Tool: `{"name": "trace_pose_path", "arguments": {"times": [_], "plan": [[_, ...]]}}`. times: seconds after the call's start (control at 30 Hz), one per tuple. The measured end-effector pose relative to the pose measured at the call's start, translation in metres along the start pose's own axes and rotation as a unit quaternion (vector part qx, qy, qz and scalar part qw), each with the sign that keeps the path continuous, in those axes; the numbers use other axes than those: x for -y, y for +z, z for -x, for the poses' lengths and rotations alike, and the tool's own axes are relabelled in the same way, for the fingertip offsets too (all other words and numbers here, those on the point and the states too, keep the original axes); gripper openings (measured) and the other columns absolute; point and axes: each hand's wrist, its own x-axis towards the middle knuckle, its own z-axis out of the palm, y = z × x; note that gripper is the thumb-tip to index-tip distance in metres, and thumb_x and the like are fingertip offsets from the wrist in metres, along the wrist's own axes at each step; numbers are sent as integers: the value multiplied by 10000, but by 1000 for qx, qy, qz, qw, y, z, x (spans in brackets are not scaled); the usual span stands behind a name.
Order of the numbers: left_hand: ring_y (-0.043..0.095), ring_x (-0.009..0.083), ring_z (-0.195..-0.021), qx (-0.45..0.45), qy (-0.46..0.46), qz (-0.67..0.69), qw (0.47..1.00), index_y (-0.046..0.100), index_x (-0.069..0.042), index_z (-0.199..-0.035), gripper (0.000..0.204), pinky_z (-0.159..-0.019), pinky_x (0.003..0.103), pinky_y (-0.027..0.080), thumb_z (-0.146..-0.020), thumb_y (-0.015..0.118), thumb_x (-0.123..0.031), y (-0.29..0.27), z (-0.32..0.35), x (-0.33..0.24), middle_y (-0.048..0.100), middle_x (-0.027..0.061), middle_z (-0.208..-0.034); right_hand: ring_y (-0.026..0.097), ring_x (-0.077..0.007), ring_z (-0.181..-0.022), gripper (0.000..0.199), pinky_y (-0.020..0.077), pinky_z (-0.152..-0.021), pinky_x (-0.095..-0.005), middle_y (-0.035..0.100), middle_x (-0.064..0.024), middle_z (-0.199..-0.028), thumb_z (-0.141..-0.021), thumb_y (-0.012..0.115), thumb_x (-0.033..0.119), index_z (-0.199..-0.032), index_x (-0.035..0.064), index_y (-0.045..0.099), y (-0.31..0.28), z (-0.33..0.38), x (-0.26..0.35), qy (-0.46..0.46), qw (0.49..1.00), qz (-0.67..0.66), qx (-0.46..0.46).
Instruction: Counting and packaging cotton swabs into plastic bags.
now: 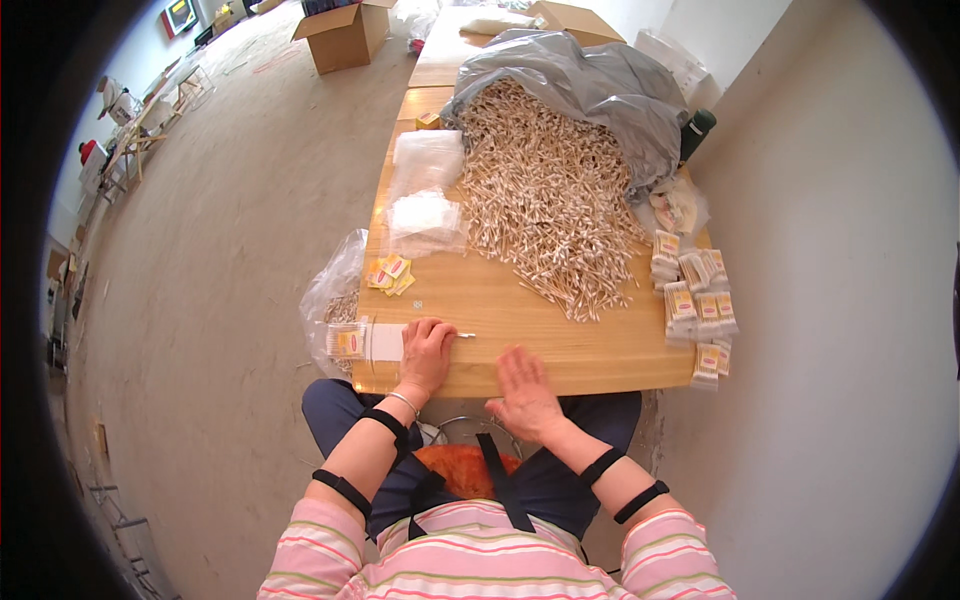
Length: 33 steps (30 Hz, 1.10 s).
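Note:
My left hand (428, 356) rests on the table with its fingers bent down over the right end of a clear plastic bag (388, 342). At the bag's left end lies a packet (347, 341) of cotton swabs with a yellow and white card. A loose cotton swab (466, 335) lies by the left fingertips; whether they touch it I cannot tell. My right hand (526, 393) is at the table's front edge, palm down, fingers stretched out, slightly blurred, with nothing in it. Small yellow cards (391, 273) lie in a loose pile beyond the bag.
A big heap of cotton swabs (550, 190) spills from a grey plastic sack (580, 68). Stacks of clear bags (426, 215) lie left of it. Several filled packets (700, 300) stand along the right edge, near a dark green bottle (697, 130). A plastic sack (335, 300) hangs at the left edge.

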Motion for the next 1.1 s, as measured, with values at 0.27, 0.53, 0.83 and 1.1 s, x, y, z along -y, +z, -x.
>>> {"name": "trace_pose_path", "arguments": {"times": [0.27,0.53,0.83,1.1], "plan": [[517,295,-952,-5,9,-15,1000,633,-96,-865,56,-846,406,400,-826,629,-136,3,-4,-2,577,84,-940,318,-352,-1324,392,237,-1087,-506,384,-203,-1397,-851,592,233,-1207,78,538,5,-29,-33,8,972,-213,-100],[504,301,-950,20,-7,-37,999,626,-103,-861,45,-846,410,398,-822,634,-124,-1,-1,-7,562,83,-934,344,-368,-1242,441,238,-1072,-486,418,-182,-1302,-783,657,236,-1196,129,546,16,-85,-50,226,939,-78,-246],[500,305,-961,27,-10,-60,998,614,-106,-901,82,-857,413,403,-823,632,-125,-7,1,-9,561,84,-954,376,-335,-1232,433,286,-1063,-460,443,-102,-1334,-813,621,204,-1225,90,555,-6,-116,-49,9,973,-110,-200],[510,296,-967,27,-10,-45,999,628,-114,-897,78,-874,407,406,-822,634,-138,-1,-1,-5,575,72,-962,351,-317,-1268,399,289,-1060,-461,469,-88,-1316,-829,588,202,-1208,80,561,-15,-112,-88,155,966,-67,-198]]}}
